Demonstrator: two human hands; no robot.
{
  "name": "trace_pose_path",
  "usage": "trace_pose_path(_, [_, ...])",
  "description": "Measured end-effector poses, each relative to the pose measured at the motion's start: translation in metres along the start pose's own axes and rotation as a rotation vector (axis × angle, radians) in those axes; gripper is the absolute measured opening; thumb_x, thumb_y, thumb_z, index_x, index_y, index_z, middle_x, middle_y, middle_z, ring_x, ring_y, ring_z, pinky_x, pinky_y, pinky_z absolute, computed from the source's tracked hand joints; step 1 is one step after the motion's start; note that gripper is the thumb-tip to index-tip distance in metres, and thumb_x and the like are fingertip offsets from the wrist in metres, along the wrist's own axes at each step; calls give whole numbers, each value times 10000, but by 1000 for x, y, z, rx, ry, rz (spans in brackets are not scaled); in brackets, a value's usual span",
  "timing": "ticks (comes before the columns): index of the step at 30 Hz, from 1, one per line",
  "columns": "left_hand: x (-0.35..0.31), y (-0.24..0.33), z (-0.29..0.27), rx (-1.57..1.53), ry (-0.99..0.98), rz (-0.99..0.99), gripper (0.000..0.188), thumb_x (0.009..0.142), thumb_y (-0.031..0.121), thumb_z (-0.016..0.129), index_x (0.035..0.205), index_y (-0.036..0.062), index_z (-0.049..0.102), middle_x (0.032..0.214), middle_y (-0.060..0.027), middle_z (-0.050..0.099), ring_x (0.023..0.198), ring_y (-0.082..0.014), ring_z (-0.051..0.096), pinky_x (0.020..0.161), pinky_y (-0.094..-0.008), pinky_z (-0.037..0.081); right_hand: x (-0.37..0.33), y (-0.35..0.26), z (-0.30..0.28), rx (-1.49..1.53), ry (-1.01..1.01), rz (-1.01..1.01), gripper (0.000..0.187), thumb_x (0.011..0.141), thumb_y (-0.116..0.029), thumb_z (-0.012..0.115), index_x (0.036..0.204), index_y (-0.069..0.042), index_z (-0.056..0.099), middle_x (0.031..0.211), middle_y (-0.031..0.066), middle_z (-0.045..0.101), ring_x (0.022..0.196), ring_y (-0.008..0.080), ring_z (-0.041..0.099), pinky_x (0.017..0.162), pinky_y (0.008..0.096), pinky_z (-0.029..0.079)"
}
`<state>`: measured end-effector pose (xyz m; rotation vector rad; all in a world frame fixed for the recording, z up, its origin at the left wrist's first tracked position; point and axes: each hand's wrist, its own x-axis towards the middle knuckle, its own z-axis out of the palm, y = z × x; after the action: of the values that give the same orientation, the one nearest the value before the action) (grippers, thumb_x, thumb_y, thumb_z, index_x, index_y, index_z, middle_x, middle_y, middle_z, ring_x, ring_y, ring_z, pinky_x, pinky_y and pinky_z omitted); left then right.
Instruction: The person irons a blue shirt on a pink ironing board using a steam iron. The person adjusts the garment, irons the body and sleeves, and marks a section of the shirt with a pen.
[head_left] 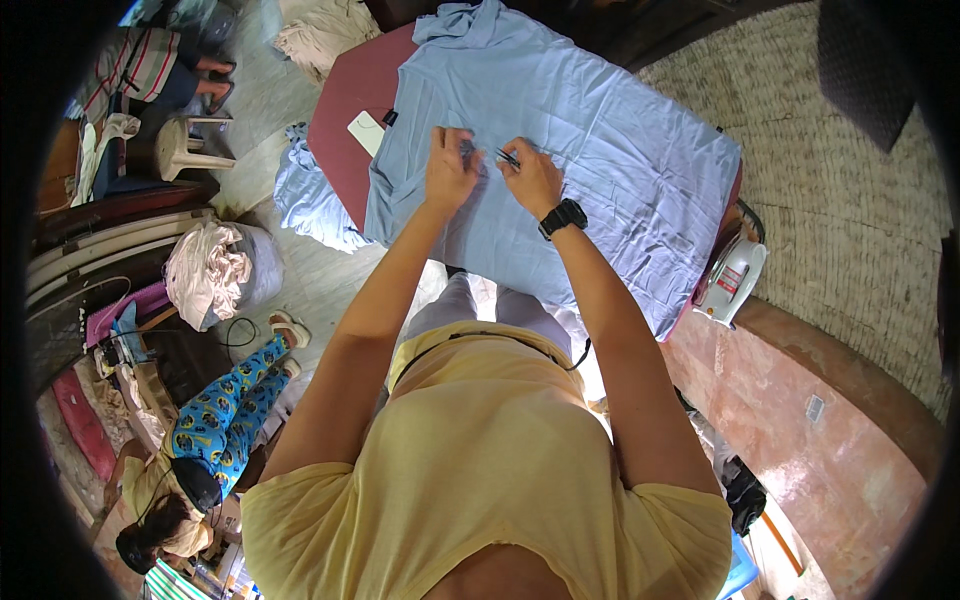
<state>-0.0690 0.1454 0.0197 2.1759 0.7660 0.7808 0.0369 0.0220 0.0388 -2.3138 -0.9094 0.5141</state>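
A light blue shirt (pixel 560 110) lies spread over a reddish-brown padded board (pixel 343 100), a few creases running across it. Over the shirt's middle-left part is my left hand (pixel 450 172), its fingers bent and apart, with nothing visible in them. Close to its right, my right hand (pixel 532 178) grips a small dark pointed tool (pixel 509 158), which looks like thread snips. Its tip points toward my left hand. A black watch (pixel 563 218) is on my right wrist. By the shirt's left edge lies a pale flat phone-like object (pixel 366 132).
An iron (pixel 735 280) rests at the board's right end. More blue cloth (pixel 312 195) hangs by its left side. A filled cloth bundle (pixel 215 270), a beige plastic chair (pixel 188 148) and a person in patterned blue trousers (pixel 225 410) are at left.
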Motion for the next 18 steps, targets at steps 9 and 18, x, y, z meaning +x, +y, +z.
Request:
trace_pose_path(9, [43,-55,7,40,12,-124,87,808,27,702,852,-7,634,739,-110,634,670,-234,640,614,-348,488,0,2,4,74,-12,116,311,790,-245,736,1052,-164,589,884,91,705,847,339,679,709,458,514])
trace_pose_path(18, [49,-49,-2,35,-87,207,55,847,14,662,839,-12,613,774,-117,663,679,-211,648,617,-327,497,4,-5,5,62,75,57,285,773,-250,755,999,-137,624,920,82,670,866,314,665,712,437,512])
